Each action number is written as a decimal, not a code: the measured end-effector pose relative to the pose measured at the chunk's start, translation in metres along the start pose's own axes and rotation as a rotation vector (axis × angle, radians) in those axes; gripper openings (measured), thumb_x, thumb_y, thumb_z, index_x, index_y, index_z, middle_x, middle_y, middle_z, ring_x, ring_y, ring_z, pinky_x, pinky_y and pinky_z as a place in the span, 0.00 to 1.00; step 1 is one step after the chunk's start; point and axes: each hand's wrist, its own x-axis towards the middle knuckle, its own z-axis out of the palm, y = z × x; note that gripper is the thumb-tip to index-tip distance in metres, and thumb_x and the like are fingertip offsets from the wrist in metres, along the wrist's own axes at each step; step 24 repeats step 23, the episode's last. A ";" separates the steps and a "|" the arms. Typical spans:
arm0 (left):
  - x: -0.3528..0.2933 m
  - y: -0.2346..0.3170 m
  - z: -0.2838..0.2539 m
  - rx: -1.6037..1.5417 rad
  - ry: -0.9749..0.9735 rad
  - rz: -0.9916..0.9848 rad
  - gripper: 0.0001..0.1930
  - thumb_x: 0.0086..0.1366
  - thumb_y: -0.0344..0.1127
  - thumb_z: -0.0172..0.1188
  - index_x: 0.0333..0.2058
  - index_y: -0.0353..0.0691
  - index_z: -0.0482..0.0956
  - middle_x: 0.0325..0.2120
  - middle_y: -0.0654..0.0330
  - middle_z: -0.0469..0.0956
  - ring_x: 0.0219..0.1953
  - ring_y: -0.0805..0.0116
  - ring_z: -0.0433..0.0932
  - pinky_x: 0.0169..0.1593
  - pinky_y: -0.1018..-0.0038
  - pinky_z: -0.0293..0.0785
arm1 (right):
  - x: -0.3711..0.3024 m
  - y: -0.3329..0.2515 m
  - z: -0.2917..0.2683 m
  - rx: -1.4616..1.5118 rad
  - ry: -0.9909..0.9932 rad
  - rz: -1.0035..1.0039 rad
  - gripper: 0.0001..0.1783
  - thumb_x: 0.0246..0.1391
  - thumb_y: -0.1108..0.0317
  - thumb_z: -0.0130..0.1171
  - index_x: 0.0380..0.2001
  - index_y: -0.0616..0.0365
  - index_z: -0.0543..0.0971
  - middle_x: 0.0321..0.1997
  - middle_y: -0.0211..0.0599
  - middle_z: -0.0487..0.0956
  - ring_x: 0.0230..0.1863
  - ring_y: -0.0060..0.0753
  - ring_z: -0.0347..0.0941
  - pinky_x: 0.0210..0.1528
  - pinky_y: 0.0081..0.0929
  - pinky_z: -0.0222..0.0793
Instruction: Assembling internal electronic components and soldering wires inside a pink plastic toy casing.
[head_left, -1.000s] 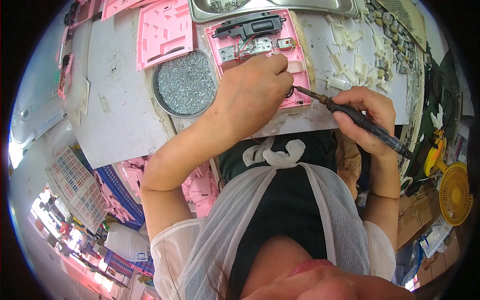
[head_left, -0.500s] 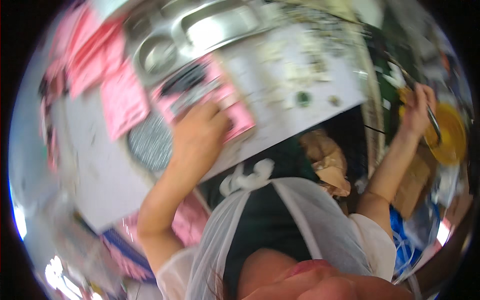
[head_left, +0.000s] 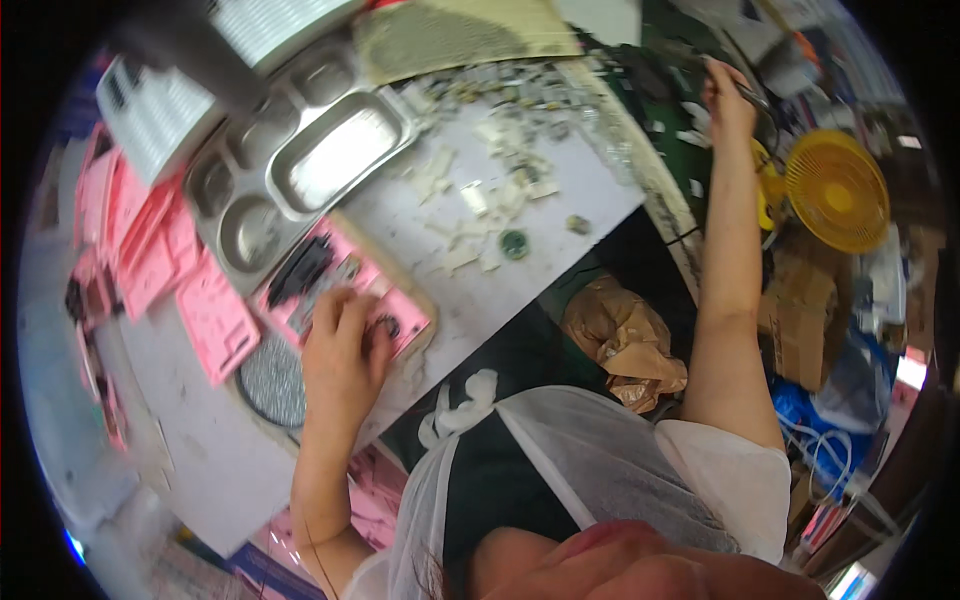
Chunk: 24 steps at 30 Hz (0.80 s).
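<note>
My left hand (head_left: 340,355) rests with bent fingers on a pink plastic panel (head_left: 413,313) near the table's front edge. Its thumb stands apart from the fingers, beside a small dark ring (head_left: 387,327). A black part (head_left: 301,270) lies on the panel's far side. Stretched out to the far right, my right hand (head_left: 730,100) is closed on a slender dark tool (head_left: 752,95) whose exact kind does not show. A round grey textured disc (head_left: 273,383) lies left of my left hand.
A steel compartment tray (head_left: 337,205) stands behind the panel, with pink panels (head_left: 215,318) piled at its left. Small white and grey pieces (head_left: 480,200) are scattered rightward, near a green round piece (head_left: 513,244). A yellow basket (head_left: 838,190) and crumpled brown paper (head_left: 625,340) are at right.
My right hand has moved farther away, past the yellow basket, still holding the tool. My left hand stays over the pink panel. The whole view has shifted and is less blurred.
</note>
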 end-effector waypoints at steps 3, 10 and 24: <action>-0.005 -0.006 -0.007 0.067 0.035 0.002 0.11 0.53 0.28 0.64 0.37 0.38 0.78 0.39 0.49 0.74 0.37 0.50 0.77 0.38 0.60 0.76 | -0.001 0.034 -0.027 0.539 -0.296 0.319 0.10 0.61 0.68 0.64 0.42 0.62 0.80 0.41 0.47 0.82 0.29 0.26 0.72 0.29 0.22 0.67; -0.012 -0.009 0.006 0.035 0.049 0.072 0.13 0.57 0.26 0.64 0.43 0.39 0.79 0.34 0.55 0.78 0.36 0.55 0.78 0.39 0.62 0.76 | -0.200 0.001 0.081 0.280 -0.580 0.298 0.16 0.63 0.70 0.58 0.51 0.67 0.77 0.34 0.36 0.76 0.31 0.23 0.69 0.33 0.22 0.66; -0.036 -0.016 0.000 -0.241 0.129 -0.070 0.19 0.56 0.21 0.64 0.48 0.36 0.76 0.39 0.52 0.79 0.38 0.56 0.80 0.42 0.66 0.78 | -0.346 -0.019 0.190 -0.526 -1.299 -0.782 0.18 0.49 0.56 0.70 0.42 0.50 0.84 0.71 0.44 0.66 0.72 0.60 0.49 0.71 0.50 0.50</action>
